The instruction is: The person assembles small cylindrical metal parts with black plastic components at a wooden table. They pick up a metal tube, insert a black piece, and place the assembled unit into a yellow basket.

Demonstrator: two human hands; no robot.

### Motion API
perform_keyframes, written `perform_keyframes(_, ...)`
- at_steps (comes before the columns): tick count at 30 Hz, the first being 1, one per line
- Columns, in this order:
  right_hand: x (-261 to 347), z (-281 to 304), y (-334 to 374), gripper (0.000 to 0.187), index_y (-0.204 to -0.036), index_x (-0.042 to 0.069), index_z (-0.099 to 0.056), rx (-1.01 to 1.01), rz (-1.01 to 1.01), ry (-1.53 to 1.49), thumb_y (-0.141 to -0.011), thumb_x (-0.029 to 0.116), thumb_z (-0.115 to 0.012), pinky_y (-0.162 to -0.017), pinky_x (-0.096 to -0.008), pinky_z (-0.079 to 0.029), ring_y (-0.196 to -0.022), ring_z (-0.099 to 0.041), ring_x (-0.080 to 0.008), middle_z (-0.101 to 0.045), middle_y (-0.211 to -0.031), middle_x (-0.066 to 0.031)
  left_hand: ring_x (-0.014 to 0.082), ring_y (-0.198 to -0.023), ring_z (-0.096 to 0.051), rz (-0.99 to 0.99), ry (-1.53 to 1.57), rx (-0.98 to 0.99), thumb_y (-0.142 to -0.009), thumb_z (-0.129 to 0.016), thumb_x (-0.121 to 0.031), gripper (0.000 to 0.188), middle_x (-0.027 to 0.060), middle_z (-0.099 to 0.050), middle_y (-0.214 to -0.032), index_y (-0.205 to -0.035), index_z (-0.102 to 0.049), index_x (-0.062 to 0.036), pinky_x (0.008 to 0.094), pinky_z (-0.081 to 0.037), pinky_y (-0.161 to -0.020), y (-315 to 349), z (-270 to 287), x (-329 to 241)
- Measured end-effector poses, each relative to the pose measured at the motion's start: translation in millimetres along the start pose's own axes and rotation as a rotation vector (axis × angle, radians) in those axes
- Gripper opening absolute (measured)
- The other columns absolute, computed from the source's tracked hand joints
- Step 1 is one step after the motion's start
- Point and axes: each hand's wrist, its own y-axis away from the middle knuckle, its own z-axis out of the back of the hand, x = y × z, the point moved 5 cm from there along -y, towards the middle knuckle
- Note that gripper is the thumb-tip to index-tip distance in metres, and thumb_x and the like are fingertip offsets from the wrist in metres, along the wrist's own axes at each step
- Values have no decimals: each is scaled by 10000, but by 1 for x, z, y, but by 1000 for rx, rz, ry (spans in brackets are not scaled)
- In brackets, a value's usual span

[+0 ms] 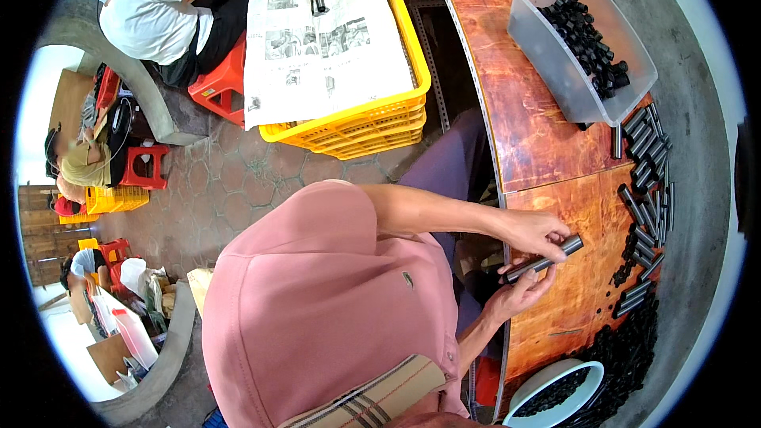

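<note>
A glossy black tube (542, 261) is held at a slant over the near edge of the wooden table. My left hand (539, 236) wraps its fingers round the upper part of it, with the thumb lying along the side. Below, my right hand (517, 295) grips the lower end between thumb and fingers. The tube's far end sticks out past my left hand. Whether a small part sits in the lower end is hidden by my fingers.
On the orange-brown table (547, 333) stands a translucent bin (547, 95) of small black caps. Loose black tubes (646, 143) lie along the wall. A pale blue bowl (590, 384) holds small black pieces. Stacked yellow crates (349, 123) carry newspaper (341, 71); a co-worker (154, 12) sits beyond.
</note>
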Motion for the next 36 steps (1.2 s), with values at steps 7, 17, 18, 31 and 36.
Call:
perform_keyframes(7,12,-16,-5,557,-1490,33,-333,177,-96,-179,-1049,320,-514,-616,-189,-429,-698,-564,-105,-617,-966,-87,50,-912,-606,-125,11,-278,-848,-759,-102,409,6,-675,-986,-1216,-623,14,262,-530,-818,65,59,-30)
perform_keyframes(17,-9,42,-28,395,-1380,-10,-453,-48,-25,38,-1049,199,-502,-600,-227,-461,-679,-567,-124,-647,-885,-100,89,-605,-562,325,-308,-1384,-917,-724,-295,568,42,-661,-798,-1333,-528,38,260,-510,-573,260,354,16)
perform_keyframes(18,-11,43,-29,381,-1371,-11,-464,-54,-18,67,-1046,186,-501,-599,-226,-462,-677,-567,-123,-648,-885,-101,107,-584,-569,379,-297,-1398,-908,-726,-285,518,58,-655,-775,-1270,-553,43,272,-503,-551,265,374,40)
perform_keyframes(31,-16,48,-30,300,-1302,-10,-521,-72,-24,159,-1028,113,-504,-579,-219,-463,-667,-563,-117,-650,-863,-109,189,-612,-696,618,-444,-1385,-835,-759,-252,492,154,-707,-803,-1130,-583,100,310,-564,-564,226,406,113)
perform_keyframes(36,-15,44,-33,296,-1293,-13,-523,-51,-51,141,-1020,99,-509,-569,-209,-453,-664,-556,-105,-651,-872,-108,179,-628,-701,554,-451,-1352,-831,-765,-249,585,150,-711,-798,-1250,-543,94,306,-562,-593,220,387,107)
